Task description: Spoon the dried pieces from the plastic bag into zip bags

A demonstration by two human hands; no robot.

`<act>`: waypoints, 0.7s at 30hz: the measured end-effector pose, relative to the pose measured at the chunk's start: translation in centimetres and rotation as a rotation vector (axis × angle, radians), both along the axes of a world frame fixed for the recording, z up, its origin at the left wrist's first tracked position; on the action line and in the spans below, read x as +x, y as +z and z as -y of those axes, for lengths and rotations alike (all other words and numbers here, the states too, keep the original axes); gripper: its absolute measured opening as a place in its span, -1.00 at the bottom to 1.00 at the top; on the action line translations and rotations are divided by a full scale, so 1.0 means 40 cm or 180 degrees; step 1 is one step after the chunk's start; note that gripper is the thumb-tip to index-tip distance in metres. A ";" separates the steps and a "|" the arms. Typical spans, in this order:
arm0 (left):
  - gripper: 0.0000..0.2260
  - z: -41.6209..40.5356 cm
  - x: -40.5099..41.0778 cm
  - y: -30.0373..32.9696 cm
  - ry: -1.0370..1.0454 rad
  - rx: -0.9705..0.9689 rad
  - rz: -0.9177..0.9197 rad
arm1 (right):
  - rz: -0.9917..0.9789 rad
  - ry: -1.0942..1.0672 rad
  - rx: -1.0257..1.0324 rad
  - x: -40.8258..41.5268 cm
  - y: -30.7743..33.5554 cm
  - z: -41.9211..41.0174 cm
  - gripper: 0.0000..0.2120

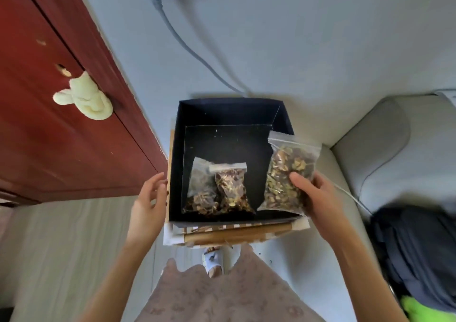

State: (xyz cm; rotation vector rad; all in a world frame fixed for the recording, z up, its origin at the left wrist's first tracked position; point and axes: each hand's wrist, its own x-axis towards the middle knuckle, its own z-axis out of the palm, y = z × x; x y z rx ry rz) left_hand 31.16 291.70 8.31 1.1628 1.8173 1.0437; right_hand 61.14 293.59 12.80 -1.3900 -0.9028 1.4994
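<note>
Clear thin film: filled zip bag [288,173] light, floppy, slippery; contents brittle. Right hand [313,196] grips lower half, thumb across front, above dark box [283,114] right edge. Left hand [148,198] relaxed, holding nothing, beside box. Two filled bags [217,191] lie inside. Judgement: grip bulk, not seal strip.

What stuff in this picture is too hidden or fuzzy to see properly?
- Head view: the bottom part of the held zip bag is covered by the right hand.
- The rear zip bag in the dark box is partly behind the front zip bag.
- The wooden thing under the box is mostly covered by it.
- The dark bundle is cut off by the right edge.
</note>
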 end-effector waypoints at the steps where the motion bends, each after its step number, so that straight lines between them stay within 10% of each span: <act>1: -0.73 -0.024 0.006 0.000 -0.0068 -0.0041 0.0020 | 0.0329 0.0077 -0.0057 -0.015 -0.010 -0.033 -0.60; 7: -0.62 -0.106 0.033 -0.025 -0.0103 -0.0115 0.0111 | 0.2195 0.0484 -0.0579 -0.064 -0.134 -0.157 -0.57; 14: -0.64 -0.108 0.049 -0.050 0.0101 0.0010 0.0138 | 0.1722 0.0671 -0.1239 -0.060 -0.213 -0.166 -0.60; 21: -0.65 -0.106 0.048 -0.054 0.0250 0.0070 0.0053 | 0.2764 0.1236 -0.0909 -0.057 -0.163 -0.161 -0.61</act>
